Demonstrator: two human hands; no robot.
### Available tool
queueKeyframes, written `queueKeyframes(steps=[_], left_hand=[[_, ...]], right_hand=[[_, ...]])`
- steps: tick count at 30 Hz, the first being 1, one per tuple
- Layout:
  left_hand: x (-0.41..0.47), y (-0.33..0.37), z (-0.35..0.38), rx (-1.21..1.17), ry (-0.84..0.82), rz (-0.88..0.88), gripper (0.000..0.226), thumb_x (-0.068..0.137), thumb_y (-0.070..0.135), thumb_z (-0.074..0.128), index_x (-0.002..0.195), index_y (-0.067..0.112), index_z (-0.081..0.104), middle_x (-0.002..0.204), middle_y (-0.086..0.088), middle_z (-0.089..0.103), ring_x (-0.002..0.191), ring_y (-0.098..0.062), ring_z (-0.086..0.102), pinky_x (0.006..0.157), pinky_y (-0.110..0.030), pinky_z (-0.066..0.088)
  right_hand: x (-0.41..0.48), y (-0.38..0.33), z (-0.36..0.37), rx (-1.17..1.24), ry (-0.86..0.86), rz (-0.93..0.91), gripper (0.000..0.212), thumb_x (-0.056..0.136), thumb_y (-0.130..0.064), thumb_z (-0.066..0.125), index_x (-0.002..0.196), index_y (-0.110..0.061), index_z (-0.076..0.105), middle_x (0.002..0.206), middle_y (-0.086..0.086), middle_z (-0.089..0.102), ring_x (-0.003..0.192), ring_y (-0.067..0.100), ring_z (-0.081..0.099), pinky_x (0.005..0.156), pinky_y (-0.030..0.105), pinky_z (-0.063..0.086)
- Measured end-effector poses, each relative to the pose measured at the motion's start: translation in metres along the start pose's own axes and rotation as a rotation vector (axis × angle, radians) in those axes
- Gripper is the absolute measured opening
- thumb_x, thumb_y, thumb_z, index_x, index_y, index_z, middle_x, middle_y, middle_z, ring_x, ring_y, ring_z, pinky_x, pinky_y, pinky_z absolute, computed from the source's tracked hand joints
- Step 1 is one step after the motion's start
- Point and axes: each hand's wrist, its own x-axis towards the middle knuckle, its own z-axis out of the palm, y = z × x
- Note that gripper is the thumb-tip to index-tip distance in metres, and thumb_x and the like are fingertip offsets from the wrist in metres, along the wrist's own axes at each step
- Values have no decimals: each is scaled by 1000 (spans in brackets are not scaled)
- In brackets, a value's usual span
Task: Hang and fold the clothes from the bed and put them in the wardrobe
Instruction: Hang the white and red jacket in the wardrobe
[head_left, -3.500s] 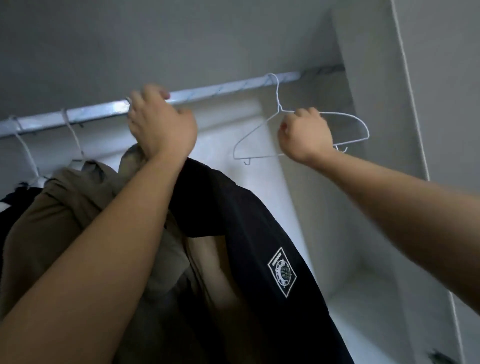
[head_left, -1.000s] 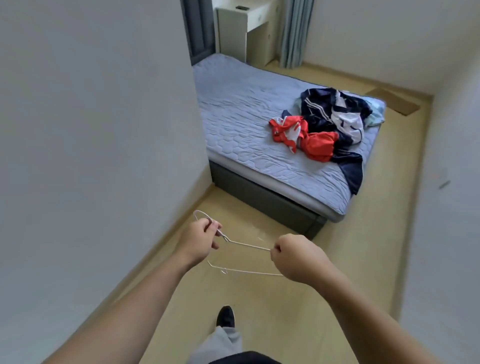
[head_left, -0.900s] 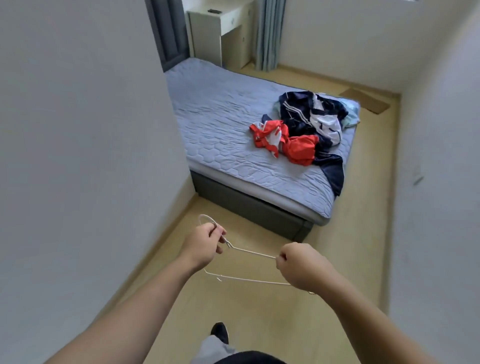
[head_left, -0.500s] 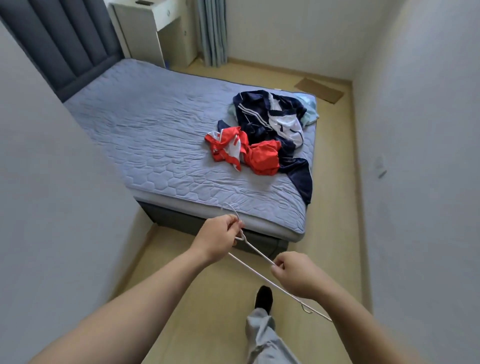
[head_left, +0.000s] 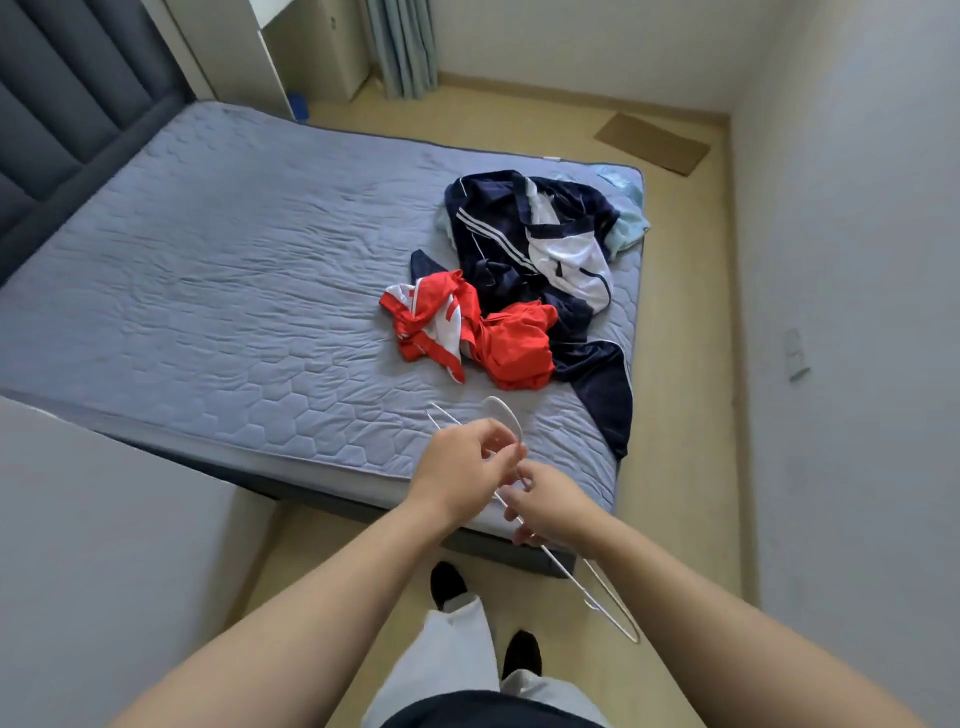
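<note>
Head view: a person stands at the foot of the bed (head_left: 208, 291), both hands over its near edge. The left hand (head_left: 462, 467) pinches a white wire hanger (head_left: 562, 570) at the neck just below the hook, with its fingers curled. The right hand (head_left: 550, 512), just beside it, grips the wire lower down between thumb and curled fingers. The hanger slants from the hook above the mattress down to the right, and its far end is over the floor (head_left: 675, 467). On the bed's right part lie the clothes: a navy jacket (head_left: 498, 234) with white stripes, a red garment (head_left: 514, 348) touching it on the near side, and a pale blue piece (head_left: 628, 223) at the far corner. Two dark-socked feet (head_left: 447, 584) stand on the floor below.
</note>
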Motion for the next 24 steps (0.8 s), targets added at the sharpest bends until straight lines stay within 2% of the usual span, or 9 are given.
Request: queueKeyframes(steps=[2,4,6,10,14,18,21,22,24], left_hand=[[38,-7,-7,-12,-34,24,6,86,26,75,92,28,76,84,16,73,79,1,66,75,-15,50],[74,-17,-12,-59,-46,28,15,84,22,77,99,27,76,90,15,74,79,4,65,74,-9,46],[110,-24,-18,-96,-6,-10,15,86,22,74,99,29,73,91,15,73,79,2,65,73,-11,47],[173,-46,-30,-130,94,-185,14,90,19,66,90,34,66,86,16,67,80,-1,63,67,-20,46],[226,-68,-35,-109,69,-349,20,87,15,65,82,34,62,79,13,65,77,-10,62,62,-23,41],[281,-92,-20,-89,32,-511,14,86,15,64,88,29,65,84,9,67,81,-17,66,63,-27,41],[326,-114,9,-120,41,-624,13,87,14,64,89,26,65,83,10,64,89,-20,65,66,-28,40],[344,-122,21,-121,45,-654,12,87,14,64,89,26,65,82,11,64,91,-21,65,69,-28,41],[377,-144,48,-116,54,-738,11,88,15,65,92,24,66,90,4,69,98,-24,66,80,-29,48]], right_hand=[[28,-14,-14,47,33,21,22,106,-28,43,115,-16,58,87,10,67,65,25,68,56,31,51],[53,-27,-30,46,66,54,24,107,-27,39,110,-15,60,83,9,66,65,24,68,58,30,48],[76,-40,-48,47,103,93,24,106,-21,38,108,-13,60,81,8,67,63,20,66,56,27,47],[116,-63,-84,33,133,107,23,103,-11,39,109,-5,61,85,14,71,65,22,63,48,19,42],[154,-85,-118,21,132,117,22,101,-10,49,107,1,67,87,15,69,61,19,61,48,16,46],[208,-90,-156,-161,147,87,30,94,-33,62,86,-6,72,80,8,71,76,22,67,71,32,52],[261,-85,-179,-261,171,116,52,92,-55,59,60,-14,57,64,1,59,69,21,59,68,34,46],[283,-81,-185,-270,170,117,58,93,-59,55,55,-15,51,59,0,56,66,23,58,67,34,47],[327,-71,-197,-253,136,109,61,97,-58,48,55,-14,53,60,4,62,66,30,64,69,38,55]])
